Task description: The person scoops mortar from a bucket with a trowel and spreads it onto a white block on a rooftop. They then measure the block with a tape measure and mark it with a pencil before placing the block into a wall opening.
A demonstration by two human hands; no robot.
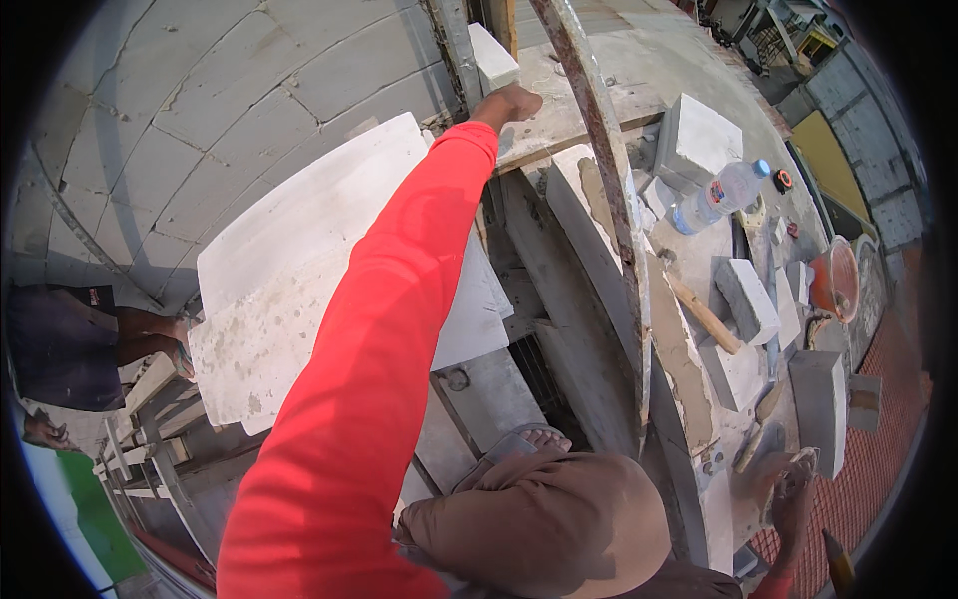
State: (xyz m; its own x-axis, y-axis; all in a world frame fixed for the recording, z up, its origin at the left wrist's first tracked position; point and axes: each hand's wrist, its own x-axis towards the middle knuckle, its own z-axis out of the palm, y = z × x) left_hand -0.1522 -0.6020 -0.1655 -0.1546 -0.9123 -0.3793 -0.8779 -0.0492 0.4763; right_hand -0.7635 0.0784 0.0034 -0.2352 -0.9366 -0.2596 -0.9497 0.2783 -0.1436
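Left hand [507, 104]: stretched far forward on a red-sleeved arm, fingers closed on a small white block [492, 58], which is held tilted against the top of the wall [200, 130] beside a rusty pole [599, 170]; the long reach is judged needed because the block sits at the far edge of the plank [559, 120]

Right hand [793, 494]: low at the right edge, set on the mortar-smeared ledge, apparently as a brace for the lean; whether anything is gripped cannot be told

Slab [289, 280]: large white panel, dusted with mortar, lying tilted under the outstretched arm, between wall and scaffold

Blocks [748, 299]: several white offcuts laid loose along the ledge at right, near the right hand, one larger piece [699, 140] standing further up

Bottle [718, 195]: clear plastic, blue cap, lying on its side among the blocks

Bucket [836, 280]: orange, just beside the blocks at the ledge's outer side

Handle [704, 314]: wooden, resting slantwise on the ledge

Foot [534, 439]: sandalled, planted on a scaffold member below the knee

Other person [150, 339]: a forearm at lower left, well apart from both hands
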